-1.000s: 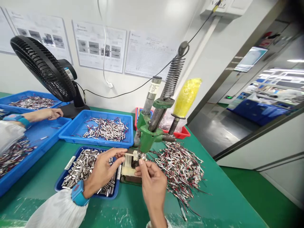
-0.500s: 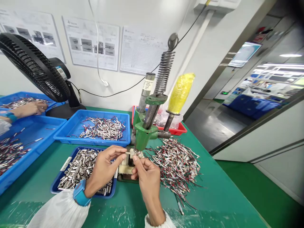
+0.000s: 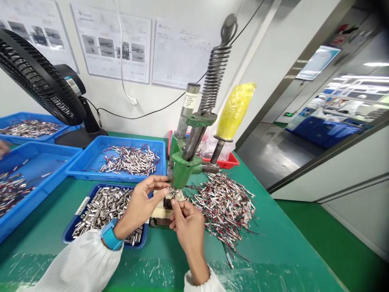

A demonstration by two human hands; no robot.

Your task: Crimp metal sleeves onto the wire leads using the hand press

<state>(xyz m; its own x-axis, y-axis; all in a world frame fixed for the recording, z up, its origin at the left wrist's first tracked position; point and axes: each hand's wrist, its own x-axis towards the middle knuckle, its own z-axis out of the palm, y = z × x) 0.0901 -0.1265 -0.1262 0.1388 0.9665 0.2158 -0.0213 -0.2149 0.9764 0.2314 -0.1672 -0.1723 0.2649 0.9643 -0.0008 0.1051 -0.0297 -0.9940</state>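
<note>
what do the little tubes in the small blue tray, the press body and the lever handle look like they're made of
Little tubes: bare metal by the look, bright silvery with sharp glints. Small blue tray: likely moulded plastic, even glossy blue. Press body: probably cast metal under green paint, thick and rounded. Lever handle: wrapped in crinkled, shiny yellow film or tape; what lies beneath is hidden.

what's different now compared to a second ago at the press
Both hands have crept up to the foot of the green press: the left hand and right hand now pinch together right under it. A co-worker's hand at far left has almost gone from view. Trays, wire pile and fan are unmoved.
</note>
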